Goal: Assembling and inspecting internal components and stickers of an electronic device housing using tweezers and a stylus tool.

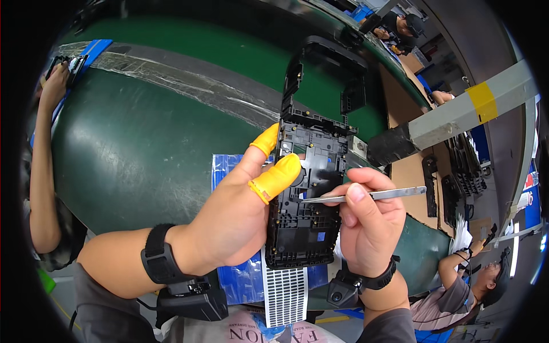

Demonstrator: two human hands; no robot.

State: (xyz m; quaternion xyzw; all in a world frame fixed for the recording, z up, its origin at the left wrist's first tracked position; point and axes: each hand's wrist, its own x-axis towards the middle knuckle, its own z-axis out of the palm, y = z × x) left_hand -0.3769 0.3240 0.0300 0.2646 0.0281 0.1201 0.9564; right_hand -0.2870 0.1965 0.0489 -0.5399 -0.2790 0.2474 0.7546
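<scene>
Tweezers [400, 192] in play! Our right grip [372, 223] pinches them, tip aimed at nine o'clock over the black frame [320, 171]; whether it touches, we cannot tell. Our left grip [234, 208] clasps that frame by its nine o'clock edge, yellow finger cots [277, 178] on, with the frame at our twelve o'clock over the green surface [143, 148]. Below, at six, we see a pale label sheet [286, 297].

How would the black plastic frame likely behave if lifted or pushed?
The black plastic frame is probably stiff: held along one side by the left hand, it shows no obvious sag. It is likely light for its size, given its many cutouts. Its narrow upper sides might flex or crack under pressure, flanking a large opening.
</scene>
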